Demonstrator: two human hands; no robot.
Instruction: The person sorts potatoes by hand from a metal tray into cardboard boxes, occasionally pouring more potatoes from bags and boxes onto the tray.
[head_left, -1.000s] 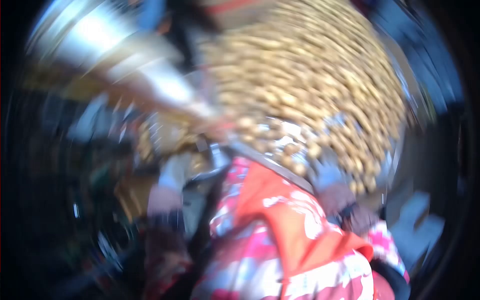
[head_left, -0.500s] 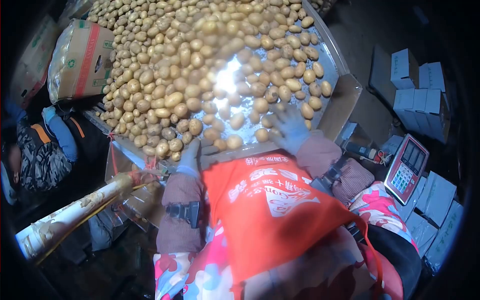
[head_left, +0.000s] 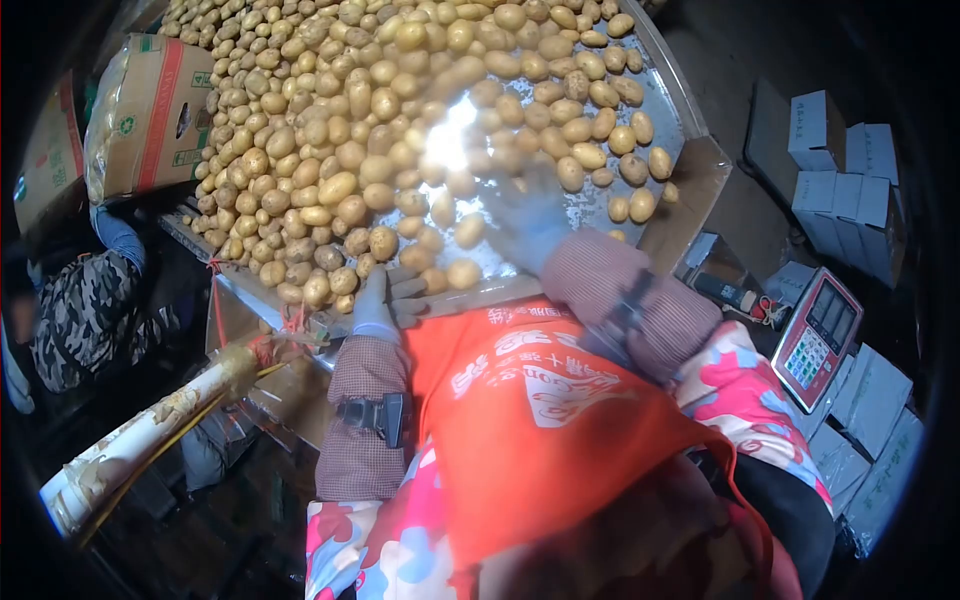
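A large heap of potatoes lies on a metal sorting table, thinning out toward its right side. At the table's front edge, my left hand, in a grey glove, rests with its fingers apart beside the nearest potatoes. My right hand, also gloved, reaches over the metal surface, close to some loose potatoes. Motion and glare smear its fingers, so I cannot make out whether it touches or holds a potato.
Cardboard boxes stand at the left, by a person in a camouflage top. A worn white pole juts in at lower left. To the right are a red-framed scale and stacked white boxes.
My right hand has moved left and slightly farther in over the table, and it is more blurred. My left hand stays near the front edge. The other person's arm has shifted toward the box.
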